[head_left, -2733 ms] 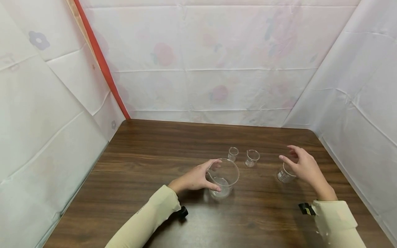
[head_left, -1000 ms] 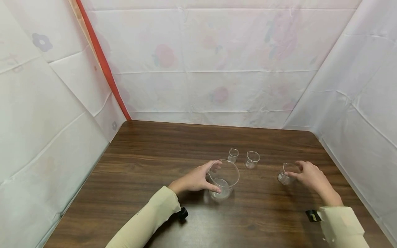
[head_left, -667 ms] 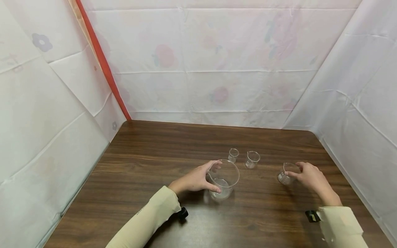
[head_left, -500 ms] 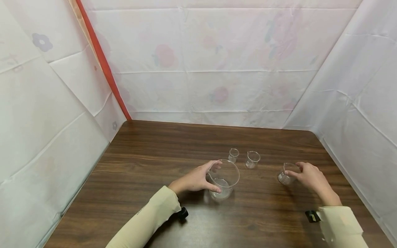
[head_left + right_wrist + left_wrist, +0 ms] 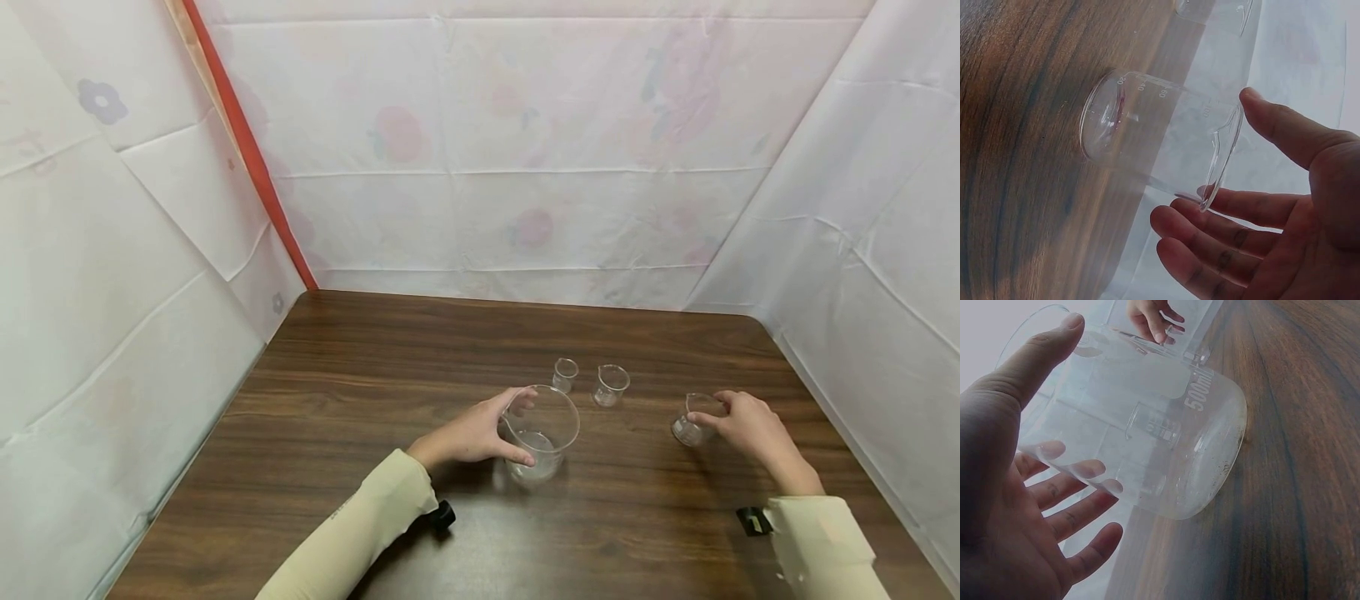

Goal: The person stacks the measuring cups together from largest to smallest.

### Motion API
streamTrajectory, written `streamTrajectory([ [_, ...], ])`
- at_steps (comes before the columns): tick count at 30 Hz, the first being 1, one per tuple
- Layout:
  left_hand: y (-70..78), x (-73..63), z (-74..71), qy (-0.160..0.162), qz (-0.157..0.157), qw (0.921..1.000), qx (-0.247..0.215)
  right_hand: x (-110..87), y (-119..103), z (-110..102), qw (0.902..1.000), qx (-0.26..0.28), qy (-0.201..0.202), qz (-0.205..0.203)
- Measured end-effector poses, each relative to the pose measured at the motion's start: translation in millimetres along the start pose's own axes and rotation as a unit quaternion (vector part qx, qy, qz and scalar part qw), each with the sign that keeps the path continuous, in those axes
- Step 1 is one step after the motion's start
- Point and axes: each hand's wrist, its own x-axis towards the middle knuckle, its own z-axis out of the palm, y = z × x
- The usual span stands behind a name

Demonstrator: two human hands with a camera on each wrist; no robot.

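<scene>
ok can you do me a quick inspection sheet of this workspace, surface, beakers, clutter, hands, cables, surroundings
Surface: dark wood-grain table, no spill seen.
Job's things: large beaker, marked 500ml, and medium beaker, both upright; small beaker and smallest beaker stand farther back, apart from the hands.
Clutter: nothing seen.
Hands: left hand has thumb and fingers around the large beaker; right hand grips the medium beaker near its rim.
Cables: nothing seen; black wrist devices show at both sleeves.
Surroundings: white printed sheets on three sides, with a red strip toward the left back corner.
</scene>
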Motion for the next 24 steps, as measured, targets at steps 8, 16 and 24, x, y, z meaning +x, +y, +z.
streamTrajectory([
  [8, 0.2, -0.9, 0.1, 0.002, 0.0, 1.0, 0.001, 3.8, -0.3, -1.7, 1.0, 0.0, -0.005, 0.007],
  [16, 2.7, -1.9, -1.4, 0.001, 0.007, 1.0, -0.001, 4.4, -1.5, -2.2, 0.9998, 0.004, -0.01, 0.015],
  [24, 3.5, -2.4, -1.8, 0.002, -0.001, 0.9999, 0.012, 4.2, -2.9, -1.6, 0.9998, 0.005, -0.01, 0.017],
])
